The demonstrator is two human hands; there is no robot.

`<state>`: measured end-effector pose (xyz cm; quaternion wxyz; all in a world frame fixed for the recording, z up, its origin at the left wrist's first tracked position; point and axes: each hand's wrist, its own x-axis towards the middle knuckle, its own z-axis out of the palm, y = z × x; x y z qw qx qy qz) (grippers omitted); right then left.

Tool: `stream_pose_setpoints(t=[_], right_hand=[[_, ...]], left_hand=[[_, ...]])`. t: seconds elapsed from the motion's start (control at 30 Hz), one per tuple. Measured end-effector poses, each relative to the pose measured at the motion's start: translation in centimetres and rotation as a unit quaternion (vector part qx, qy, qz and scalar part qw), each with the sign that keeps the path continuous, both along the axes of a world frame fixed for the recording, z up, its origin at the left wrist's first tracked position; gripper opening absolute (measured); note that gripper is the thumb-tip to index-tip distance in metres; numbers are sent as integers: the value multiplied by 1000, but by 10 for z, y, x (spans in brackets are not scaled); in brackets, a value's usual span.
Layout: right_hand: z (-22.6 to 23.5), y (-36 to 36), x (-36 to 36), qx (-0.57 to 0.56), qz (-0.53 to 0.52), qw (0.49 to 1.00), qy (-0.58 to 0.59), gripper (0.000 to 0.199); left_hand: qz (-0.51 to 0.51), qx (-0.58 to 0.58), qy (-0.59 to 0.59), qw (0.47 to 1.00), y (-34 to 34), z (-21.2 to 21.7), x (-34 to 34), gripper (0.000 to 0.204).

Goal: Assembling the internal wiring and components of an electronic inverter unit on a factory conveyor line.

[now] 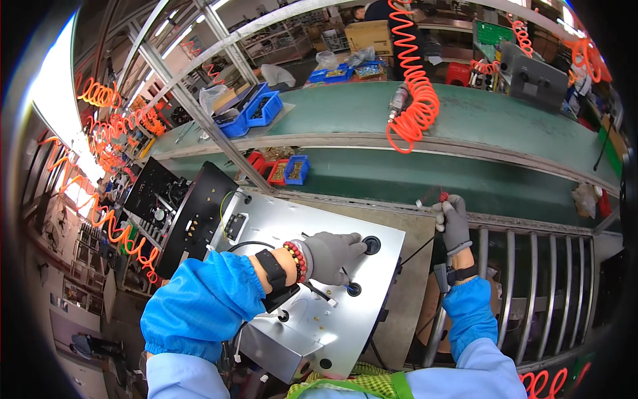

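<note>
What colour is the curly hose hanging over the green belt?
The hose is bright orange, seen best in the head view.

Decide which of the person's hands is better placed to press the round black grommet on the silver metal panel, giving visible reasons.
Probably the left hand: its grey-gloved fingertips already lie beside the round black grommet on the silver metal panel. The right hand is off the panel, raised beside a thin black cable.

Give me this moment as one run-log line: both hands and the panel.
left hand: gloved, flat on silver metal panel beside black round fitting | right hand: gloved, raised off panel, pinching thin black wire with red end
</note>
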<state>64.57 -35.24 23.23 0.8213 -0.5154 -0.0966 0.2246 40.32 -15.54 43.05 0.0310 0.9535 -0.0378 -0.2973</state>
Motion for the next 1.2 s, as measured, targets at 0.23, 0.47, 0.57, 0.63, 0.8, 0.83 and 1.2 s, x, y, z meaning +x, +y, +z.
stream_pose_setpoints(t=[0.23, 0.47, 0.57, 0.63, 0.8, 0.83, 1.2], right_hand=[[19, -19, -34, -10, 0, 1000, -12, 41], [-19, 11, -136, -151, 282, 941, -109, 35], [-18, 28, -158, 58, 235, 970, 34, 39], [-14, 35, -156, 120, 218, 963, 102, 37], [-11, 39, -150, 68, 227, 970, -48, 36], [-11, 40, -152, 78, 229, 969, -58, 35], [-2, 37, -168, 266, 199, 904, 268, 47]], left_hand=[[38, -93, -48, 994, 16, -4, 6, 62], [62, -70, -136, 986, 17, -29, 30, 45], [73, -57, -100, 991, 15, -28, 36, 47], [88, -58, -94, 990, 14, -27, 39, 46], [81, -51, -99, 991, 16, -30, 43, 44], [76, -48, -97, 991, 16, -30, 44, 44], [53, -76, -91, 992, 18, -33, 48, 30]])
